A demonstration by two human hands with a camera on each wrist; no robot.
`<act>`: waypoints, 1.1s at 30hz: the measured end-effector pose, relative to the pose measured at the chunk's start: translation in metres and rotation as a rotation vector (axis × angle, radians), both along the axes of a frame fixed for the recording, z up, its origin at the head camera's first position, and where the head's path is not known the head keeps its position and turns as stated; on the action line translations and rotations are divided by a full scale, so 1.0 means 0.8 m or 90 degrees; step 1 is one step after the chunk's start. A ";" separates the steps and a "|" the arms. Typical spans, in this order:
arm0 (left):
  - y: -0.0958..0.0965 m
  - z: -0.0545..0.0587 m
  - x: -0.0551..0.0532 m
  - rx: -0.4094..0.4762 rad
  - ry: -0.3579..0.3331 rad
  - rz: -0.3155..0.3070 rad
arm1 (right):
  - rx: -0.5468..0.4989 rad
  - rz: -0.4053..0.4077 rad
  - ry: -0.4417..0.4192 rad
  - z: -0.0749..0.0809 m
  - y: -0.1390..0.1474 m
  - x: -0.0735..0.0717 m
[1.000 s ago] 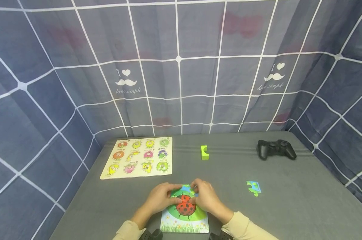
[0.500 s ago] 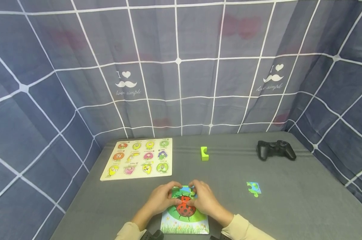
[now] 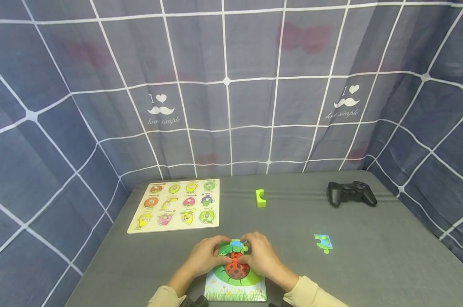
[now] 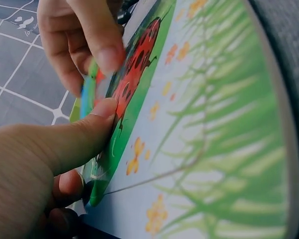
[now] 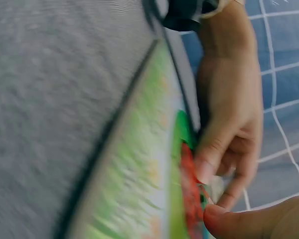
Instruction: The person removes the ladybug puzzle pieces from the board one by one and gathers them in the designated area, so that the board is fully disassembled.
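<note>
A ladybug jigsaw puzzle (image 3: 235, 293) lies on the table in front of me, grass and flowers along its near edge. My left hand (image 3: 202, 255) is at its upper left and my right hand (image 3: 263, 255) at its upper right. Between them the joined upper puzzle pieces (image 3: 237, 248) are tilted up from the lower picture. Both hands pinch these pieces, thumbs on the ladybug and fingers behind the far edge. In the left wrist view, my left thumb (image 4: 103, 109) presses on the red ladybug. A loose blue-and-green puzzle piece (image 3: 324, 243) lies to the right.
A wooden fruit peg board (image 3: 177, 206) lies at the back left. Behind the jigsaw stands a lime-green notched block (image 3: 260, 199). A black game controller (image 3: 351, 194) rests at the back right. A grey checked curtain (image 3: 250, 102) borders the table.
The upper pieces between my hands have lifted and tilted up along a seam across the ladybug. Both hands keep nearly the same place; the head view has shifted slightly.
</note>
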State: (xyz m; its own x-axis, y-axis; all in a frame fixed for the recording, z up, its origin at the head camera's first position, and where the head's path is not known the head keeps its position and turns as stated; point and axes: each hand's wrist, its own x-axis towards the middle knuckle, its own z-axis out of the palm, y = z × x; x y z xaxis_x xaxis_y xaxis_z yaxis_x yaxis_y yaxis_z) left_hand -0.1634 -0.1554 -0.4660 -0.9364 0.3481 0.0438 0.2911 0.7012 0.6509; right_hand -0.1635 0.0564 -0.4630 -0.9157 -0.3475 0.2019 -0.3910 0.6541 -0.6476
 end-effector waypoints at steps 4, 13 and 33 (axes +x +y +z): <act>0.001 0.001 0.000 0.004 -0.008 -0.008 | -0.024 -0.044 -0.020 0.007 0.029 -0.002; 0.000 0.001 0.000 -0.009 -0.012 0.003 | -0.058 -0.205 -0.111 0.005 0.189 0.013; -0.001 0.003 -0.007 -0.016 -0.038 0.004 | 0.054 -0.168 -0.067 -0.006 0.218 0.006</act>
